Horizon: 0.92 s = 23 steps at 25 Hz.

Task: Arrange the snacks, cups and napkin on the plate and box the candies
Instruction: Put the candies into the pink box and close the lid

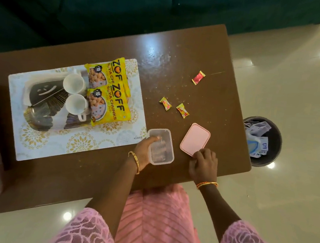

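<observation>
A clear plastic box [160, 146] stands open near the table's front edge, and my left hand [143, 151] grips its left wall. Its pink lid [194, 139] lies flat just to the right, with my right hand [202, 166] touching its near corner. Three wrapped candies lie loose on the table beyond: a red one [198, 77] and two yellow ones [165, 103] [182, 110]. On the left, a shiny plate [39, 114] carries two yellow snack packets [107, 95], two white cups [73, 83] [77, 104] and a napkin [29, 88].
The plate sits on a white and gold placemat [80, 143] on a brown table [190, 52] scattered with crumbs. A dark bin [262, 142] full of paper waste stands on the floor at the right. A dark green sofa [107, 10] runs behind the table.
</observation>
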### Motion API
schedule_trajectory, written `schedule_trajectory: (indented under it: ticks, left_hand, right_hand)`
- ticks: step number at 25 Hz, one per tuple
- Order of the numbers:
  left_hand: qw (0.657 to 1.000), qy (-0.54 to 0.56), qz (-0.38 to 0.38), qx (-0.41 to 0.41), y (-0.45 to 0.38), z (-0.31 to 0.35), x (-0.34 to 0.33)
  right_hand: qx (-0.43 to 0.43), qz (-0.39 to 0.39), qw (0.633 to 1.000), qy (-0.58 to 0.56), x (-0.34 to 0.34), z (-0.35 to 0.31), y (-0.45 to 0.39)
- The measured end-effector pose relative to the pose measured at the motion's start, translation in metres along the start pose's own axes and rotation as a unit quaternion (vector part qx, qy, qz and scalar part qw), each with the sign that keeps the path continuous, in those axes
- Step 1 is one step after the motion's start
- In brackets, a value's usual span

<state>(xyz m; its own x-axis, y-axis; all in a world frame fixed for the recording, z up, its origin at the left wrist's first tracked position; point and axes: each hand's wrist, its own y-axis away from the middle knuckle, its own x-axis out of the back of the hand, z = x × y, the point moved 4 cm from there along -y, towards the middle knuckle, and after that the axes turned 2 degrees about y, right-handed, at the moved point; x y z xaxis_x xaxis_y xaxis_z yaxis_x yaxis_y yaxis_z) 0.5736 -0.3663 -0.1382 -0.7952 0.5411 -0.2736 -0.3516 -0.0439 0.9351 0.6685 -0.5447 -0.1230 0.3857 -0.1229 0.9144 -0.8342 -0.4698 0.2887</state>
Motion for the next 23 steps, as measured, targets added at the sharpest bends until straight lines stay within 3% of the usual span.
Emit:
schedule_trajectory:
  ticks: [3,5,7,11,13,17,20,21,23]
  left_hand:
    - [0.99,-0.093,0.103,-0.041,-0.01,0.007,-0.002]
    - [0.987,-0.08,0.13,-0.052,-0.015,0.011,-0.007]
    - [0.977,-0.108,0.163,-0.084,-0.017,0.016,-0.011]
    - [0.925,-0.225,0.274,-0.138,-0.011,0.019,-0.01]
    - [0.902,-0.25,0.316,-0.154,-0.008,0.022,-0.011]
    - [0.902,-0.23,0.327,-0.161,-0.006,0.023,-0.013]
    - [0.91,-0.189,0.309,-0.201,0.001,0.021,-0.012]
    - [0.908,-0.189,0.304,-0.217,0.003,0.021,-0.011]
    - [0.905,-0.194,0.297,-0.233,0.006,0.02,-0.008]
  right_hand:
    - [-0.059,0.033,0.988,-0.142,0.022,-0.013,-0.034]
    - [-0.058,0.042,0.976,-0.208,0.032,-0.03,-0.075]
    - [-0.041,0.02,0.981,-0.188,0.03,-0.045,-0.115]
    - [-0.026,-0.099,0.992,-0.079,0.005,-0.056,-0.147]
    - [-0.014,-0.101,0.992,-0.069,0.001,-0.056,-0.151]
    - [-0.036,-0.067,0.98,-0.185,0.014,-0.055,-0.147]
    - [-0.055,-0.099,0.935,-0.335,0.023,-0.061,-0.112]
    - [-0.051,-0.12,0.925,-0.356,0.022,-0.065,-0.096]
    - [-0.041,-0.123,0.939,-0.319,0.018,-0.069,-0.072]
